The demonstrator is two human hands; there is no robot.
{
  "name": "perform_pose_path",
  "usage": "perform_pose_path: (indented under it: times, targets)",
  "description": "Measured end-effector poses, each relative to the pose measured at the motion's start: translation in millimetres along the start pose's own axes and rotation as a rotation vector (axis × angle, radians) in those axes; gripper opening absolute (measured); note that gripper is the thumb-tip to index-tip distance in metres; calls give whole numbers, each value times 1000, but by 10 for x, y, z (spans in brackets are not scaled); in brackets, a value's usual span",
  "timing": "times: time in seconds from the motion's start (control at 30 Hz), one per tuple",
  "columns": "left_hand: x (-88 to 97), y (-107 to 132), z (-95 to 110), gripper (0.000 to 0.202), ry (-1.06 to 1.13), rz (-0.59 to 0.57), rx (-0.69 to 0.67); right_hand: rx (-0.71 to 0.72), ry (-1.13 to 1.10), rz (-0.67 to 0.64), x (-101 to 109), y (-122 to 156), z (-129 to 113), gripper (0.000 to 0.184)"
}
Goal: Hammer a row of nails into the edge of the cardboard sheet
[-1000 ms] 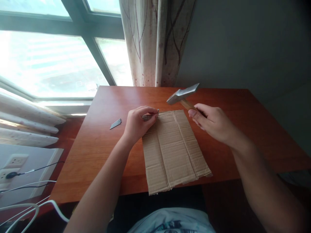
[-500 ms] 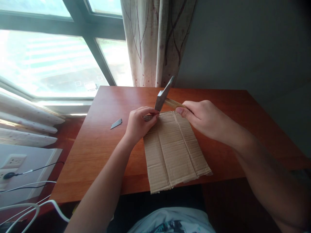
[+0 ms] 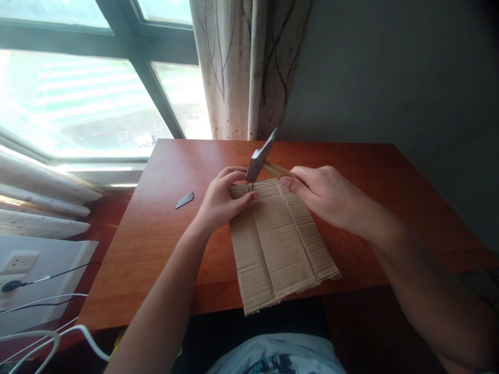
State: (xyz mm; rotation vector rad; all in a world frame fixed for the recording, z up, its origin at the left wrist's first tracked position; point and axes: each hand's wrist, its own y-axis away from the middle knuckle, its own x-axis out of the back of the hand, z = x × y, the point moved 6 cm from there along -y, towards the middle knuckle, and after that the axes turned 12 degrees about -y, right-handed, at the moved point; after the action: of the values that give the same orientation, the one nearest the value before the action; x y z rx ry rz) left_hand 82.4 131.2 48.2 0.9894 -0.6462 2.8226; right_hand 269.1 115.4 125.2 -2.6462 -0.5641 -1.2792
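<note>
The cardboard (image 3: 280, 249) lies flat on the bench (image 3: 163, 249), its near edge overhanging the bench's near side. Farther in, left of it, a row of loose nails (image 3: 184, 199) lies side by side. The left hand (image 3: 220, 200) is over the sheet's far-left corner, its grip slack: thumb and fingers stand apart around one nail (image 3: 253, 186), seemingly not pinching it. That nail stands near the far edge. From the right, the right hand (image 3: 325, 195) has its grip closed around the handle of a hammer (image 3: 260, 158), the head down at the nail's top; whether they touch is too small to tell. The step in hand looks like setting the nail; a further blow would call for a square strike and fingers kept clear.
</note>
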Motion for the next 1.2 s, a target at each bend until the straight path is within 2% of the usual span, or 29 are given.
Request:
perform_pose_path:
  times: [0.13, 0.3, 0.47, 0.7, 1.2]
  targets:
    - [-48, 22, -55, 27, -4, -111, 99, -3, -12, -2, 4, 11, 5, 44]
    - [-104, 62, -145, 32, 65, -152, 239, 14, -17, 1, 43, 33, -15, 46]
    - [-109, 48, -134, 30, 141, -138, 209, 31, -29, 58, 117, 55, -41, 47]
    - [-120, 55, -165, 34, 116, -152, 230, 10, -30, -3, 11, 40, 0, 44]
    - [-116, 53, -178, 32, 118, -143, 203, 20, -52, 45, 20, 20, 4, 46]
